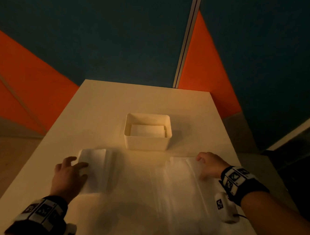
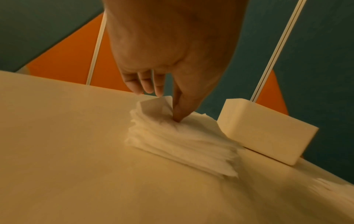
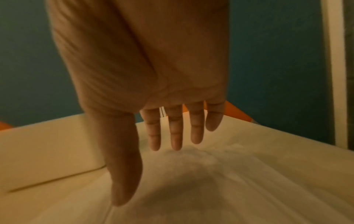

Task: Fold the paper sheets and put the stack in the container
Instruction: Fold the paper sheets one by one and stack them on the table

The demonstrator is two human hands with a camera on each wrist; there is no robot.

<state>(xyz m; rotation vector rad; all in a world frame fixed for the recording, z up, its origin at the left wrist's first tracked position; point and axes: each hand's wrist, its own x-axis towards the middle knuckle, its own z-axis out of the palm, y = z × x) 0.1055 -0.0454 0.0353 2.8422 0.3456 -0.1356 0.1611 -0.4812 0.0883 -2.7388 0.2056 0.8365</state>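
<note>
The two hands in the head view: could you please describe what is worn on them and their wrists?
Both hands are bare. The left hand and the right hand each carry a dark wristband set with white tiles printed with black square markers. A white camera pod with a marker and a thin dark cable sits below the right wrist.

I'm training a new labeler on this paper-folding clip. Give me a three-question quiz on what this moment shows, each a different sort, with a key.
1. True or false: the white container already has folded paper inside.
2. Multiple choice: the left hand is touching
A. the container
B. the paper stack at the table's left
C. nothing
3. Fill in: the right hand rests on the large unfolded ____ spread across the table.

Key:
1. True
2. B; in the left wrist view the thumb presses on the stack while a top corner lifts.
3. sheet
</note>
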